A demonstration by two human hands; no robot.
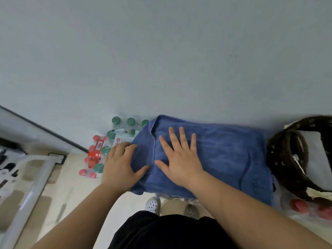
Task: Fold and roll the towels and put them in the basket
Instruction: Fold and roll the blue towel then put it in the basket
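Observation:
A blue towel (224, 155) lies folded flat on a low surface against the grey wall. My right hand (179, 157) presses flat on its left half, fingers spread and straight. At the towel's left edge, my left hand (120, 166) curls its fingers over the folded edge, with the thumb lying on top of the cloth. A dark woven basket (285, 159) with a pale lining stands at the right, just beside the towel's right edge.
Shrink-wrapped packs of water bottles with green and red caps (100, 151) sit on the floor at the left of the towel. A white metal frame (36, 178) lies lower left. More red caps (300, 205) show under the basket. My shoes (152, 204) stand below the towel.

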